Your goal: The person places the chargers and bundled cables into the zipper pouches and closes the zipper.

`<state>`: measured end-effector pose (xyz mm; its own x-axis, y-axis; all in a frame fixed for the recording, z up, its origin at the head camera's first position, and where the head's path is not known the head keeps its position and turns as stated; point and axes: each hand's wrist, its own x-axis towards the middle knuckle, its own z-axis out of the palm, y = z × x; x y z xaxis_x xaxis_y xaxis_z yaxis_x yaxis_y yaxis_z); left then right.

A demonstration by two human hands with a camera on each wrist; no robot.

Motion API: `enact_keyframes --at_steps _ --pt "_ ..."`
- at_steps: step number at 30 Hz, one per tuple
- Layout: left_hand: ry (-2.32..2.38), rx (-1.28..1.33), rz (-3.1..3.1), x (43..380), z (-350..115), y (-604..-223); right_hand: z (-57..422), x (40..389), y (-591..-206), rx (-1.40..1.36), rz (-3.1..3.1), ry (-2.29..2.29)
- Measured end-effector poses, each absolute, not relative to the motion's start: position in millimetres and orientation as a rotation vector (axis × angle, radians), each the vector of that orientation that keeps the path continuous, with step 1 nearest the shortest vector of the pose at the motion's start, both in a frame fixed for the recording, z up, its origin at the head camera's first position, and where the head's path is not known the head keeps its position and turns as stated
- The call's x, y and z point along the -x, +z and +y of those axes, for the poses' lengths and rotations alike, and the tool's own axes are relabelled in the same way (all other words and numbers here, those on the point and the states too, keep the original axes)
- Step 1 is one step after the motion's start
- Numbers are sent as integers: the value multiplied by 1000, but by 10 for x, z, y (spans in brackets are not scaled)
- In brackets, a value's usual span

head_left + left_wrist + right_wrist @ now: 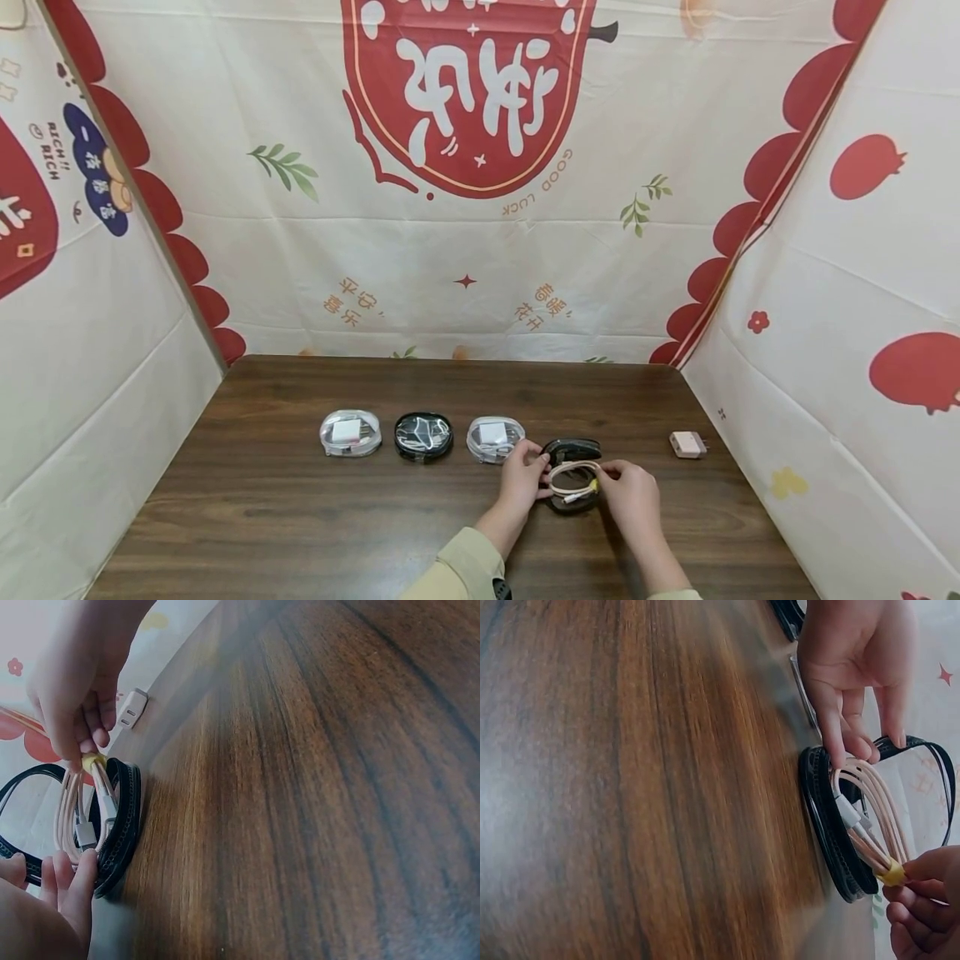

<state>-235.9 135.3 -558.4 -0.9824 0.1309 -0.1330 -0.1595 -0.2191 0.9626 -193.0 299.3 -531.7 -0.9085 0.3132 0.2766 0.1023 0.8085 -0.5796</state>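
A small oval pouch with black edges and clear windows point(576, 505) stands open on the table, its lid point(946, 769) raised at the back. Within it sits a coiled pale pink cable point(558, 481) with light connectors point(847, 811) and a yellow tie point(94, 762). My left hand point(522, 482) holds the pouch at its left end, some fingers at the lid edge and others by the rim and coil. On the opposite side, my right hand point(632, 500) pinches the cable at the tie.
To the left stand a clear pouch with a white charger point(492, 439), a closed black-edged pouch point(423, 436) and another clear pouch point(350, 433) in a row. A pale charger plug point(687, 444) lies on the table's right side. Printed cloth walls point(465, 250) enclose the wooden table point(300, 517).
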Motion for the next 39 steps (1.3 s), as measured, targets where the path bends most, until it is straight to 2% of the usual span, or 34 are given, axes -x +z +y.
enact_keyframes --at_steps 26,39 --pt "2308 -50 2066 2394 1349 -5617 2935 1947 -5286 367 -2807 674" --pt "2363 64 1850 2354 1369 -5532 3023 1925 -5324 284 -2840 736"
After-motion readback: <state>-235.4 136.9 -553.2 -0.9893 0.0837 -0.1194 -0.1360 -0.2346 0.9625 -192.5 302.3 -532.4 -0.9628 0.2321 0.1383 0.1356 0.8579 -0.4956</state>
